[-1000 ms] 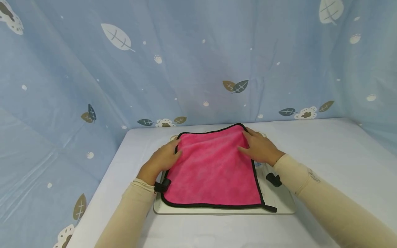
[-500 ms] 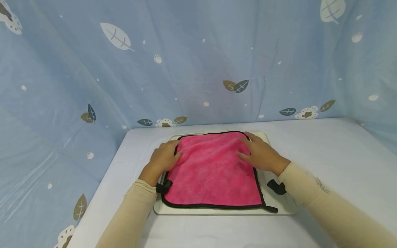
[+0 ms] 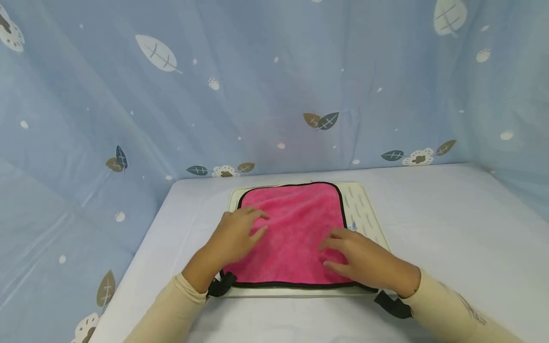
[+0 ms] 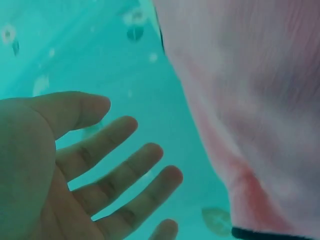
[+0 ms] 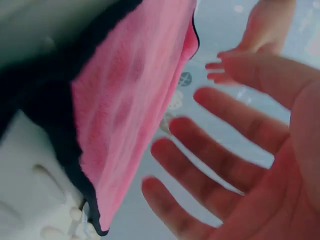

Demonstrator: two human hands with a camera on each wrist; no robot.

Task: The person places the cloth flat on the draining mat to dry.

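A pink cloth (image 3: 291, 228) with black edging lies spread over a cream ridged board (image 3: 364, 209). My left hand (image 3: 236, 236) hovers over the cloth's left side, fingers spread and holding nothing. Over its right side is my right hand (image 3: 360, 255), fingers loosely bent and likewise free of any object. In the left wrist view, the left fingers (image 4: 125, 172) are apart from the cloth (image 4: 250, 100). The right wrist view shows the right fingers (image 5: 200, 155) relaxed beside the cloth (image 5: 130, 90), with a gap between them.
The board rests on a white-covered table (image 3: 437, 228). A blue curtain (image 3: 266, 85) printed with leaves and flowers hangs behind and at the sides. Black straps show at both wrists, the right one (image 3: 392, 305) near the board's front edge.
Both hands have let go of the cloth's side edges and moved toward the front, the left also inward. The cloth's raised far right corner has come down onto the board.
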